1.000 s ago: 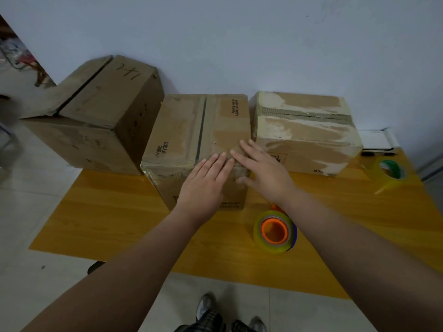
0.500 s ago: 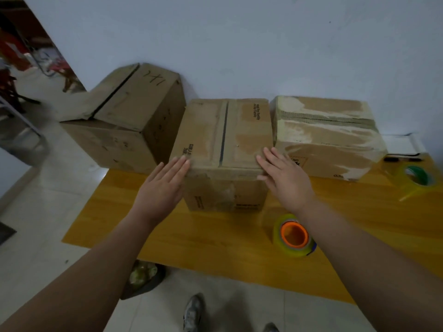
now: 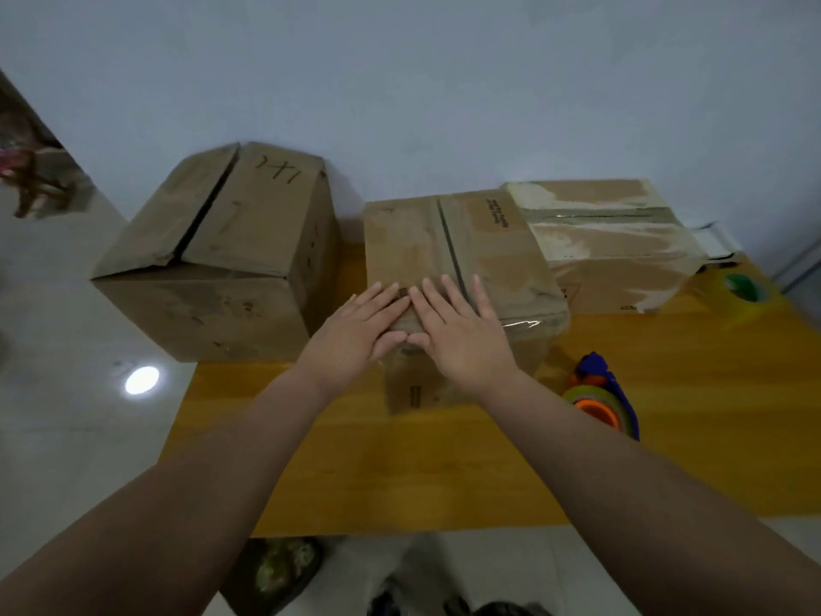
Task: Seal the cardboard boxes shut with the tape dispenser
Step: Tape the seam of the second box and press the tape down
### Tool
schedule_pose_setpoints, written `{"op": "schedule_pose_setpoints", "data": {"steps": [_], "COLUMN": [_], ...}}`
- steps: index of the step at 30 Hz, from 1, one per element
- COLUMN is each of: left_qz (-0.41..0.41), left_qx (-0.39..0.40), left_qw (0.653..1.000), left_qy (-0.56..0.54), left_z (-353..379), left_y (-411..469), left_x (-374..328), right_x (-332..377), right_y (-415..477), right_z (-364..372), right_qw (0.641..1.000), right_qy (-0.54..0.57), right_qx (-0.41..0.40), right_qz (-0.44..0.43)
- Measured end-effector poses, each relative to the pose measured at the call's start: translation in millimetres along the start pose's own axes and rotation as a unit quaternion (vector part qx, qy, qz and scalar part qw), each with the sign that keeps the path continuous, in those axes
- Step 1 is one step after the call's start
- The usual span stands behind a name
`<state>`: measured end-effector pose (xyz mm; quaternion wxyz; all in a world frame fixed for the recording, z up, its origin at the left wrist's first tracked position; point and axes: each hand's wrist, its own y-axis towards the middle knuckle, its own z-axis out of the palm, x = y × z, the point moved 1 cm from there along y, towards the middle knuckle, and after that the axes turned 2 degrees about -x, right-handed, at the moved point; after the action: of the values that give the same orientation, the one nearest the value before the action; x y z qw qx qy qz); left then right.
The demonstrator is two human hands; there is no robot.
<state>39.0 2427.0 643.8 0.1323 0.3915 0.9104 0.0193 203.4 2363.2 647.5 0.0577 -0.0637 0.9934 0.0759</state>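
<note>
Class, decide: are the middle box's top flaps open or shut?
Shut: on the middle box both flaps lie flat, meeting along a dark seam; the left hand and right hand rest flat on top.

Both bare forearms reach forward from the near edge, converging. The left hand (image 3: 355, 331) and right hand (image 3: 462, 335) lie flat, palms down, fingers straight, thumbs touching side by side.

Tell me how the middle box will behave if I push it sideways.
The middle box would probably slide rather than tip: it sits flat on the smooth table. Its top may flex under pressure, since the centre seam shows an open gap. The left box stands close, so leftward travel looks short.
</note>
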Motion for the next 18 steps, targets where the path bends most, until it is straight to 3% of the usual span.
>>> {"op": "schedule_pose_setpoints", "data": {"steps": [4,10,15,18], "left_qz": [0.036,0.042,0.058,0.089], "left_qx": [-0.029,0.03,-0.016,-0.012], "left_qw": [0.994,0.976,0.99,0.99], "left_qy": [0.095,0.211,0.13,0.106], "left_z": [8,4,-12,-7], "left_y": [-2,-5,10,37], "left_x": [4,3,-34,-67], "right_x": [4,-1,-46,-89], "right_y": [0,-3,-14,-25], "right_z": [1,1,-13,-13], "right_qw": [0.996,0.996,0.998,0.994], "right_qy": [-0.084,-0.085,0.017,0.014], "right_qx": [-0.008,0.005,-0.012,0.006], "right_qz": [-0.013,-0.018,0.06,0.108]}}
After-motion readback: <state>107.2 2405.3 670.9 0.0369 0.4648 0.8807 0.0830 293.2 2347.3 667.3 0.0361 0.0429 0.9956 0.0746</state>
